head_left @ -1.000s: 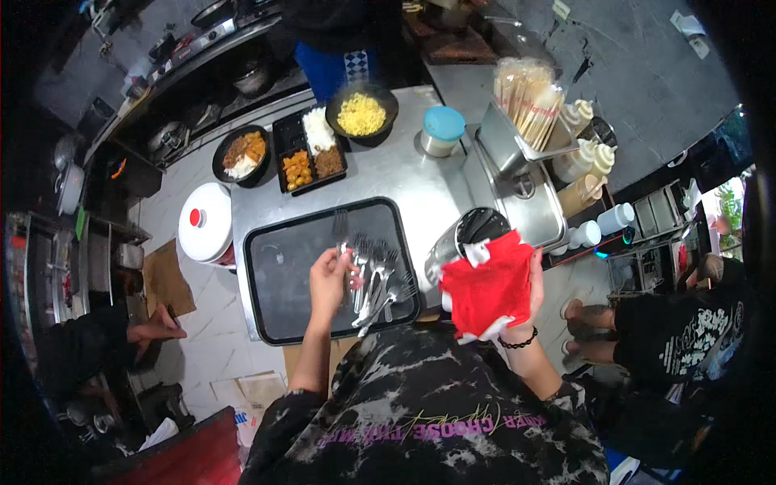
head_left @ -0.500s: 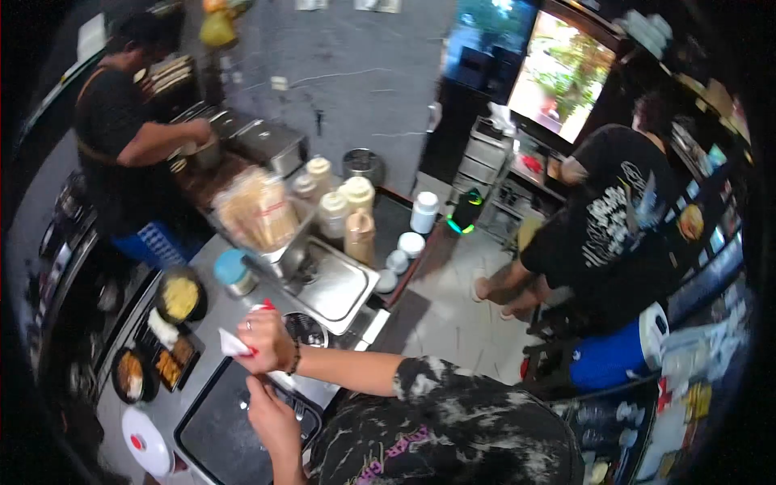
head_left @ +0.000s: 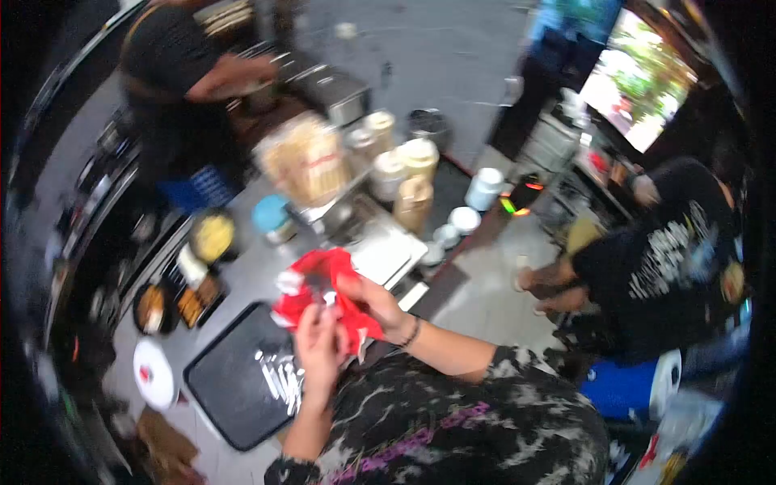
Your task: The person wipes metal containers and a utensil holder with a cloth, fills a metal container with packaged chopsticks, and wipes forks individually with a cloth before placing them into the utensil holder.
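Observation:
A red cloth with white parts is spread over and around my right hand, whose fingers are closed on it. My left hand pinches a shiny metal piece of cutlery against the cloth; motion blur hides its exact kind. Just below and left of my hands lies a black tray on the metal counter. Several pieces of silvery cutlery rest at the tray's right side, close to my left wrist.
Food bowls and a white lid with a red knob stand left. Squeeze bottles, a bag of sticks and a steel pan sit beyond. One person works at far left, another at right.
The cloth, bunched in my right hand before, now hangs spread out. Both hands have moved right in view, and cutlery shows in my left fingers and on the tray. The whole view has shifted.

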`<state>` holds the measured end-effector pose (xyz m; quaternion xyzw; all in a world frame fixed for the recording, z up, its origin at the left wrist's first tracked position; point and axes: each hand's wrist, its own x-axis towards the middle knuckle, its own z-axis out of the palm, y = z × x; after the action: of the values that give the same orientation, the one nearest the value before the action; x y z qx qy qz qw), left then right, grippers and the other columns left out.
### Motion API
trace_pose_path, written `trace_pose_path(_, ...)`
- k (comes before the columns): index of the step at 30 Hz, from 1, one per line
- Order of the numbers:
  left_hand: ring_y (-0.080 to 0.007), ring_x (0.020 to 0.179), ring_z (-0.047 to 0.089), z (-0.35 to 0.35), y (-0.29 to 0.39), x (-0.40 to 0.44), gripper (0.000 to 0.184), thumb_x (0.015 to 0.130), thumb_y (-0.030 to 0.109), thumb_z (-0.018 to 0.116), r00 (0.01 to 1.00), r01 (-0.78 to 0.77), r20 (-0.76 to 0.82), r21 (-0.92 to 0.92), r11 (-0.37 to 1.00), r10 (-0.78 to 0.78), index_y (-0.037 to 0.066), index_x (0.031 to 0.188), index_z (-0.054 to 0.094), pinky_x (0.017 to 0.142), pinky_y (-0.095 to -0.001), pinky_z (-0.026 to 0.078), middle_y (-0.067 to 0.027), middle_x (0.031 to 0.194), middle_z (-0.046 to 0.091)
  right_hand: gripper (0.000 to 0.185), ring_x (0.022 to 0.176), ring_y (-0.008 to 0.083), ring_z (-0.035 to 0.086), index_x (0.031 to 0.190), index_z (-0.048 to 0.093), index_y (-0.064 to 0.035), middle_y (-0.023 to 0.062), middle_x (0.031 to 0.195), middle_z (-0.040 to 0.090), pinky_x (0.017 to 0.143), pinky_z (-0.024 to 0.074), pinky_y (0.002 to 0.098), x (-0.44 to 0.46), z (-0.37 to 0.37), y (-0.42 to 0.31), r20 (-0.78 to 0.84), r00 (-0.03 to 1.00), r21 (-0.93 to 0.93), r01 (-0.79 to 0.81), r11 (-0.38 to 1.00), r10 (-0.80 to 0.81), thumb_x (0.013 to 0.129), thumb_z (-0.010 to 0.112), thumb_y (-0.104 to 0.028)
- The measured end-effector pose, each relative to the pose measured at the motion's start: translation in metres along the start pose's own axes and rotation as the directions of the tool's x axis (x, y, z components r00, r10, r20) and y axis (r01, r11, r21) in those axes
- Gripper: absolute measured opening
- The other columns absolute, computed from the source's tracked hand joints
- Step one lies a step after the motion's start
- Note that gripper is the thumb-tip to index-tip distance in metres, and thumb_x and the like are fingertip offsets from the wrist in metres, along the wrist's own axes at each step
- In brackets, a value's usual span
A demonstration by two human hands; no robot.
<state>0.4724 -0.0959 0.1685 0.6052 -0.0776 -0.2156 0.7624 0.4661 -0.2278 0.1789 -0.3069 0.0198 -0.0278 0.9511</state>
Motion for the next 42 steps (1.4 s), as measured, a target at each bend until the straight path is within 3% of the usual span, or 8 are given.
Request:
trace_pose_path(5, -0.0052, 0.054, 0.041, 0.009, -0.009, -0.009, 0.018, 0.098, 0.022, 0.046, 0.992, 0.126, -0.039, 0.157, 0.979, -0.121, 0.006, 0.094, 0.055, 0.048, -0.0230, 0.035, 0.0037, 0.063, 0.045, 0.019, 0.070, 0.0064, 0.056, 0.093, 0.064, -0.0005, 0.0007, 0.082, 0.064, 0.066, 0.0464, 0.0230, -0.003, -0.005, 0.003, -0.057, 0.982, -0.520, 0.127, 0.845, -0.183, 0.092, 0.059, -0.019)
trace_pose_path(12, -0.0124, 0.056, 0.046, -0.004, 0.003, -0.014, 0.021, 0.097, 0.023, 0.045, 0.993, 0.073, 0.029, 0.614, 0.786, -0.114, 0.006, 0.100, 0.057, 0.055, -0.0299, 0.040, -0.0048, 0.062, 0.049, 0.026, 0.069, 0.0058, 0.053, 0.090, 0.060, -0.0058, -0.0012, 0.082, 0.061, 0.061, 0.0439, 0.0243, 0.018, -0.052, -0.013, -0.408, 0.836, -0.435, 0.174, 0.884, -0.366, 0.095, 0.054, -0.031)
trace_pose_path(18, -0.0397, 0.072, 0.062, -0.061, 0.038, -0.005, 0.017, 0.088, 0.015, 0.052, 0.995, 0.096, -0.085, 0.960, 0.262, -0.052, 0.004, 0.102, 0.052, 0.063, -0.0457, 0.047, -0.0203, 0.072, 0.063, 0.029, 0.088, 0.0137, 0.062, 0.103, 0.057, -0.0056, 0.0044, 0.098, 0.064, 0.078, 0.0498, 0.0298, 0.017, -0.102, -0.111, -0.370, 0.689, -0.435, 0.465, 0.771, -0.623, 0.096, 0.049, -0.032)
trace_pose_path(29, -0.0217, 0.069, 0.067, 0.000, -0.042, 0.106, 0.010, 0.071, 0.013, 0.064, 0.910, -0.379, 0.207, 0.768, -0.516, -0.359, 0.013, 0.077, 0.072, 0.053, -0.0321, 0.047, -0.0051, 0.078, 0.070, 0.030, 0.097, 0.0161, 0.058, 0.110, 0.052, -0.0044, 0.0059, 0.106, 0.059, 0.085, 0.0468, 0.0328, -0.021, -0.122, -0.078, -0.404, 0.823, -0.402, 0.232, 0.886, -0.399, 0.098, 0.046, -0.031)
trace_pose_path(34, -0.0233, 0.077, 0.066, -0.008, 0.044, 0.078, 0.019, 0.075, 0.019, 0.066, 0.919, -0.367, 0.388, 0.908, -0.203, 0.072, 0.010, 0.092, 0.069, 0.064, -0.0346, 0.050, -0.0081, 0.085, 0.068, 0.045, 0.105, 0.0242, 0.058, 0.125, 0.048, -0.0090, 0.0108, 0.118, 0.058, 0.088, 0.0491, 0.0441, -0.033, -0.132, -0.093, -0.268, 0.963, 0.070, 0.017, 0.997, 0.003, 0.094, 0.048, -0.041)
trace_pose_path(37, -0.0273, 0.082, 0.065, -0.066, 0.079, 0.058, 0.033, 0.078, 0.026, 0.067, 0.827, -0.264, 0.131, 0.949, 0.171, 0.547, 0.011, 0.107, 0.064, 0.073, -0.0385, 0.051, -0.0124, 0.091, 0.066, 0.050, 0.114, 0.0298, 0.053, 0.127, 0.049, -0.0042, 0.0130, 0.124, 0.055, 0.101, 0.0381, 0.0479, -0.059, -0.197, -0.083, -0.298, 0.926, -0.192, 0.181, 0.965, -0.233, 0.094, 0.045, -0.041)
trace_pose_path(39, -0.0302, 0.082, 0.065, -0.118, 0.062, 0.048, 0.030, 0.077, 0.024, 0.066, 0.848, -0.023, -0.181, 0.926, 0.376, 0.498, 0.008, 0.103, 0.063, 0.071, -0.0418, 0.050, -0.0130, 0.098, 0.066, 0.049, 0.115, 0.0299, 0.053, 0.127, 0.048, -0.0040, 0.0132, 0.125, 0.055, 0.101, 0.0380, 0.0480, -0.050, -0.195, -0.078, -0.308, 0.949, 0.066, 0.092, 0.994, -0.067, 0.094, 0.044, -0.041)
trace_pose_path(42, -0.0341, 0.084, 0.064, -0.204, -0.025, 0.017, 0.036, 0.075, 0.028, 0.070, 0.870, 0.425, -0.459, 0.884, 0.196, 0.181, 0.007, 0.103, 0.063, 0.074, -0.0440, 0.050, -0.0159, 0.098, 0.066, 0.049, 0.115, 0.0301, 0.052, 0.127, 0.048, -0.0037, 0.0136, 0.125, 0.055, 0.101, 0.0379, 0.0480, -0.030, -0.164, -0.057, -0.149, 0.981, 0.262, -0.083, 0.961, 0.125, 0.095, 0.044, -0.040)
